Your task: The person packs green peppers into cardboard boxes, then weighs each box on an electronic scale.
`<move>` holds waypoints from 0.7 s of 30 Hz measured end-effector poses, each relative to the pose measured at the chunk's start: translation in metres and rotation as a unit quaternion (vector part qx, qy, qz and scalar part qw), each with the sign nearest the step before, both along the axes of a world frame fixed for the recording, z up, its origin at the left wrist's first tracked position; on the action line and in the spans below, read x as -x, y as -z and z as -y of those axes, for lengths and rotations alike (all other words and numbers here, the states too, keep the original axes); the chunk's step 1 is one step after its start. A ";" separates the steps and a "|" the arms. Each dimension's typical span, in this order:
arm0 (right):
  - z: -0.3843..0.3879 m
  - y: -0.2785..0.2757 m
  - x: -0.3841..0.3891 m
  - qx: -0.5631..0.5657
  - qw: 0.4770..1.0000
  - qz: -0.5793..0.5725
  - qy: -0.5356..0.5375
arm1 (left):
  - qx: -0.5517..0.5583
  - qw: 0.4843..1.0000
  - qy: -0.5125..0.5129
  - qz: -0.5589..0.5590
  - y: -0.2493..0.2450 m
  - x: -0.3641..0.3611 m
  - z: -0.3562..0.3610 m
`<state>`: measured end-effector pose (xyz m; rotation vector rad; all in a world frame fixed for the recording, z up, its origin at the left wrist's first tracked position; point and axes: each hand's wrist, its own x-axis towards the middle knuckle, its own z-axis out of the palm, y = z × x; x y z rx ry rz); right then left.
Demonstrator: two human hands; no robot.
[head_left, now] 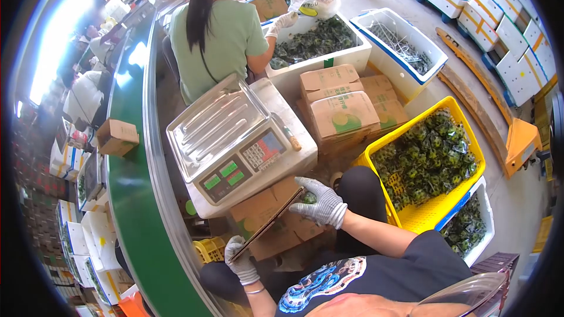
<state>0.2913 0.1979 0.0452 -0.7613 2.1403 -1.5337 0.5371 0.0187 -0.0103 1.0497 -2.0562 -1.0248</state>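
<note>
A flat folded cardboard carton, seen nearly edge-on, spans the space between my two hands, tilted. My left hand, in a pale knit glove, is closed on its lower end. My right hand, gloved the same way, grips the upper end; its fingers are partly hidden behind the carton. Beyond my hands, a digital scale with a bare metal pan and lit green displays rests on a white foam box. Below the scale, flattened brown cardboard leans near my knees.
At right stands a yellow crate of wrapped green produce. Stacked brown cartons sit beyond the scale. A co-worker in a green shirt works at a foam box of produce. The green conveyor belt runs along the left.
</note>
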 end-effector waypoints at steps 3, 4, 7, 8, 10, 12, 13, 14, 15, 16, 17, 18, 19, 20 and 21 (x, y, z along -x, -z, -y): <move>0.014 0.013 -0.002 0.030 0.994 0.091 0.046 | -0.106 0.982 0.040 -0.148 -0.001 0.003 -0.014; 0.018 0.011 -0.002 0.054 0.990 0.109 0.076 | -0.139 0.966 0.055 -0.209 -0.005 0.007 -0.019; 0.013 -0.020 0.004 0.038 0.955 0.294 0.017 | -0.201 0.951 0.075 -0.223 -0.008 -0.010 -0.018; 0.012 -0.033 0.008 0.020 0.949 0.314 -0.007 | -0.208 0.951 0.070 -0.217 -0.005 -0.016 -0.016; 0.011 -0.056 0.023 -0.083 0.954 0.277 -0.082 | -0.194 0.953 0.089 -0.216 -0.005 -0.021 -0.020; 0.011 -0.065 0.035 -0.132 0.944 0.266 -0.144 | -0.137 0.969 0.101 -0.177 -0.008 -0.021 -0.026; 0.011 -0.052 0.040 -0.137 0.938 0.268 -0.169 | -0.087 0.981 0.102 -0.138 -0.011 -0.020 -0.030; 0.012 -0.045 0.042 -0.133 0.937 0.233 -0.225 | -0.036 0.989 0.103 -0.098 -0.013 -0.017 -0.034; 0.015 -0.048 0.042 -0.129 0.931 0.198 -0.280 | -0.065 0.981 0.088 -0.159 -0.012 -0.014 -0.041; 0.017 -0.051 0.042 -0.124 0.920 0.162 -0.335 | -0.061 0.991 0.084 -0.082 -0.009 -0.018 -0.042; 0.021 -0.055 0.038 -0.170 0.897 0.117 -0.391 | -0.058 0.995 0.080 -0.005 -0.006 -0.025 -0.043; 0.029 -0.044 0.030 -0.169 0.914 0.050 -0.366 | -0.054 0.993 0.076 0.073 -0.004 -0.030 -0.043; 0.039 -0.047 0.020 -0.173 0.926 -0.017 -0.336 | -0.080 0.978 0.135 0.138 -0.025 -0.022 -0.035; 0.044 -0.053 0.014 -0.206 0.931 -0.046 -0.297 | -0.042 0.988 0.112 0.099 -0.028 -0.017 -0.035; 0.053 -0.065 0.012 -0.253 0.924 -0.062 -0.280 | -0.003 0.994 0.088 0.060 -0.029 -0.014 -0.034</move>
